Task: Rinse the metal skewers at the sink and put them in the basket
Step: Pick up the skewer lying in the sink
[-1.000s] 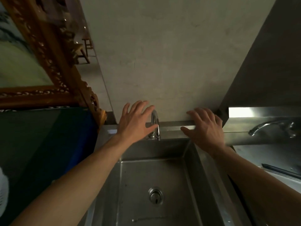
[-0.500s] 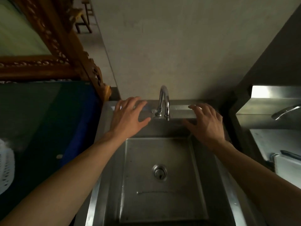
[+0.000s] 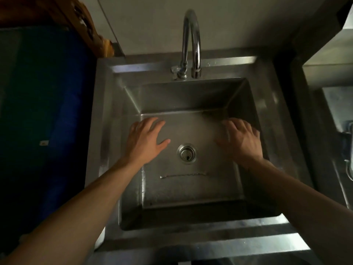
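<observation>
Left hand (image 3: pixel 146 139) and right hand (image 3: pixel 241 139) over steel sink (image 3: pixel 193 239), both grips released and empty, skewer (image 3: pixel 183 175) lying below them, drain (image 3: pixel 186 153) between, tap (image 3: pixel 191 44) beyond

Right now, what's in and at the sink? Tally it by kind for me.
Metal skewer, lying flat on the sink floor: 1
Drain strainer: 1
Gooseneck tap: 1
Bare hands over the basin, left hand and right hand, both empty: 2
Total: 5
No basket is in view.
</observation>
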